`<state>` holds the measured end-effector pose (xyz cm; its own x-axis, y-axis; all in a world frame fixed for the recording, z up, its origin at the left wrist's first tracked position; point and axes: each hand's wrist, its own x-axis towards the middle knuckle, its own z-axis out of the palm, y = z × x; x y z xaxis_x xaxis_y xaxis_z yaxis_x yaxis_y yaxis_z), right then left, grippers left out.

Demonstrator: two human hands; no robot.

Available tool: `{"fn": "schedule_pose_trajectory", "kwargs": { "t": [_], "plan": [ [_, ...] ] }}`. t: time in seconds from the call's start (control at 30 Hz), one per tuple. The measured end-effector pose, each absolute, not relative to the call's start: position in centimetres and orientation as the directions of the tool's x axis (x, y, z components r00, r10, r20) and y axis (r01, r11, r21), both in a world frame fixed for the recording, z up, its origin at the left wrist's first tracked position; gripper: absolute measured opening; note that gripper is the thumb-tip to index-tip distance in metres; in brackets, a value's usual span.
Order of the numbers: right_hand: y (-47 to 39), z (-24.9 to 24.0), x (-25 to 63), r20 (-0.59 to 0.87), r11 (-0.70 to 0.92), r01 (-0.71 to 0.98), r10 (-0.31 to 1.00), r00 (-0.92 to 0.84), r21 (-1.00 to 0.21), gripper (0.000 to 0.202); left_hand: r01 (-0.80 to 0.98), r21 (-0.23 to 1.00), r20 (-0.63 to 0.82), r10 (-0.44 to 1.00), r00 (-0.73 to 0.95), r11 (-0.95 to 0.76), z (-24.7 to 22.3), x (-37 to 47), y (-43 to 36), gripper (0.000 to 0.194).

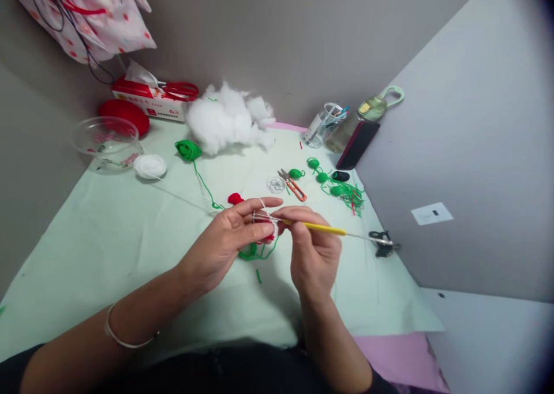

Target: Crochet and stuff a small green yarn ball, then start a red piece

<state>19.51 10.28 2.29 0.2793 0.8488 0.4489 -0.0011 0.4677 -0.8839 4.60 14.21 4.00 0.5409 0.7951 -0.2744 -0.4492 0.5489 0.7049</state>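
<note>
Between finger and thumb, my left hand (231, 232) pinches a small crochet piece (273, 230) in red and white. White yarn loops over its raised index finger and runs back to a white yarn ball (149, 167) at the left. My right hand (315, 247) grips a crochet hook (322, 228) by its yellow handle, pen-fashion. The hook's metal tip lies at the crochet piece, partly hidden by fingers. Below the hands, green yarn (248, 252) lies on the cloth. A red piece (235, 198) shows just behind my left fingers.
White stuffing (229, 120) and a tissue box (149, 98) with red scissors stand at the back. A plastic bowl (106, 143) is left. Orange snips (295, 187), green crocheted balls (322, 177), a phone (358, 145) and a bottle (352, 128) are right. A green yarn ball (187, 150) lies back left.
</note>
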Motion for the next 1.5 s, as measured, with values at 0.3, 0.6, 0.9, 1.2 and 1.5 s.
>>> {"fn": "schedule_pose_trajectory", "kwargs": {
  "t": [0.3, 0.6, 0.9, 1.2, 1.5],
  "plan": [
    [10.9, 2.1, 20.0, 0.337, 0.389, -0.181, 0.904, 0.263, -0.903, 0.013, -0.393, 0.771, -0.246, 0.805, 0.540, 0.500, 4.1, 4.5, 14.1, 0.033],
    [10.6, 2.4, 20.6, 0.352, 0.386, -0.137, 0.910, 0.220, -0.912, 0.018, -0.371, 0.792, -0.255, 0.815, 0.520, 0.484, 3.9, 4.2, 14.3, 0.030],
    [9.8, 2.7, 20.4, 0.433, 0.451, -0.024, 0.869, 0.238, -0.892, 0.018, -0.325, 0.877, -0.179, 0.868, 0.463, 0.354, 3.8, 4.1, 14.1, 0.033],
    [10.3, 1.8, 20.0, 0.450, 0.468, -0.017, 0.859, 0.244, -0.884, 0.016, -0.384, 0.820, -0.188, 0.834, 0.519, 0.424, 3.6, 4.7, 13.6, 0.039],
    [10.8, 2.2, 20.5, 0.375, 0.408, -0.166, 0.906, 0.197, -0.898, 0.019, -0.337, 0.803, -0.266, 0.802, 0.536, 0.491, 3.8, 4.5, 13.8, 0.031]
  ]
}}
